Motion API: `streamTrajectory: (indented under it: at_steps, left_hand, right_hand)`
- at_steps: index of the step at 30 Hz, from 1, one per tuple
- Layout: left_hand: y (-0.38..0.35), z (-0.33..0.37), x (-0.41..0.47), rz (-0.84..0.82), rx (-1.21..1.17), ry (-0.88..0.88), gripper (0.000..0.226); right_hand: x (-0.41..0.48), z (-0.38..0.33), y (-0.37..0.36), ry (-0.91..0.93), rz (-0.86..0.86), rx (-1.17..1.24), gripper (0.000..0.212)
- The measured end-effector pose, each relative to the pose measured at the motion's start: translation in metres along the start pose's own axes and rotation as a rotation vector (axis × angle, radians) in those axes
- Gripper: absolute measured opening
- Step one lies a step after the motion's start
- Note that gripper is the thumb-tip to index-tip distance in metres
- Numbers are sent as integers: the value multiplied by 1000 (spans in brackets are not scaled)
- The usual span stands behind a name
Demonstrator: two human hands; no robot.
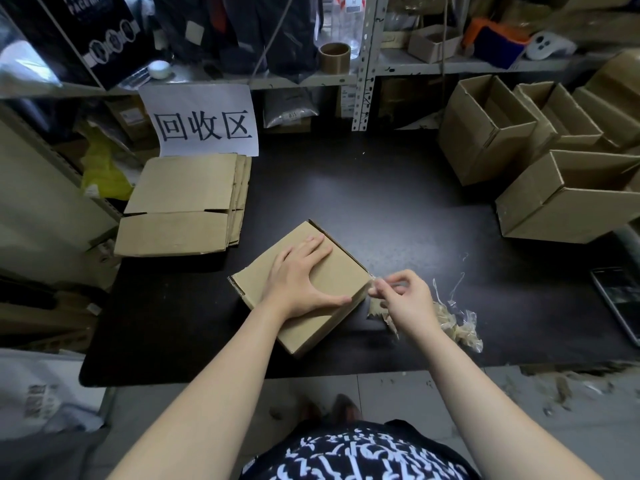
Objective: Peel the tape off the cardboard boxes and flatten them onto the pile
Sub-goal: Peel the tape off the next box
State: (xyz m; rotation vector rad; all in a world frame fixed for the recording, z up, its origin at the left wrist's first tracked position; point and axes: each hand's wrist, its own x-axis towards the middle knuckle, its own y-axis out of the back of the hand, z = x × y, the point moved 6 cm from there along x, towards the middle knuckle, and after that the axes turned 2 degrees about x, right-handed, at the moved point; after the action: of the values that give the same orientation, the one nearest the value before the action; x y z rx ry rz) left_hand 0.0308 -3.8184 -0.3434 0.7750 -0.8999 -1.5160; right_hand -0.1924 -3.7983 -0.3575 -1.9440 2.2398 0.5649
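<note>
Patterned shirt (356,455) at the bottom edge, bare forearms reaching over the black table (381,202); open boxes (485,133) crowd the far right, flattened pile (183,202) sits back left under a paper sign (204,123); the box (343,271) lies mid-table, turned corner-on; left hand (301,282) rests flat on top, fingers straight, thumb splayed wide; right hand (405,299) pinches a tape strip (375,280) at the box's right corner; crumpled tape wad (457,323) just beside, partly hidden by that wrist; phone (620,299) at the right edge.
</note>
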Motion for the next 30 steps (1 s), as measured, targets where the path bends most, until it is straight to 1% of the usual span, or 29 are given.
streamTrajectory:
  at_steps: [1,2,4,5,6,9,10,12,14,16,19,22,24,27,28,30]
  left_hand:
    - [0,0,0,0,6,-3,111]
    - [0,0,0,2,11,-2,111]
    - [0,-1,0,5,11,3,110]
    - [1,-1,0,7,11,4,110]
    - [1,-2,1,9,11,4,110]
    - [0,-2,1,3,0,8,111]
    - [0,-2,1,3,-6,8,111]
    - [0,-1,2,2,-5,5,111]
    - [0,0,2,0,1,2,111]
    - [0,0,2,1,7,1,111]
    - [0,1,1,1,31,-3,114]
    - [0,3,1,-22,67,-9,121]
    - [0,6,1,-49,98,-13,124]
    - [4,4,-3,-68,81,22,119]
    - [7,2,-2,-75,62,37,118]
    - [18,2,-1,-77,12,56,115]
  right_hand:
    - [-1,6,-4,-115,-2,180,20]
    - [-1,9,-8,-198,9,309,23]
    - [0,10,-12,-253,26,366,14]
    - [0,8,-12,-232,21,337,10]
    - [-1,7,-12,-193,7,302,11]
    - [-4,3,-5,-81,-19,195,20]
    - [-4,2,-3,-32,-32,136,20]
    - [-4,-1,0,101,-40,-39,12]
    - [-4,-7,1,215,-13,-199,16]
    - [-3,-10,-1,237,31,-259,13]
    - [3,-5,-3,161,66,-292,12]
    - [3,6,-7,41,52,-149,15]
    - [1,6,-7,12,72,-84,15]
    - [-2,13,-10,-84,55,162,14]
    - [-3,13,-12,-99,31,229,16]
    - [-2,7,-14,-69,-1,325,19]
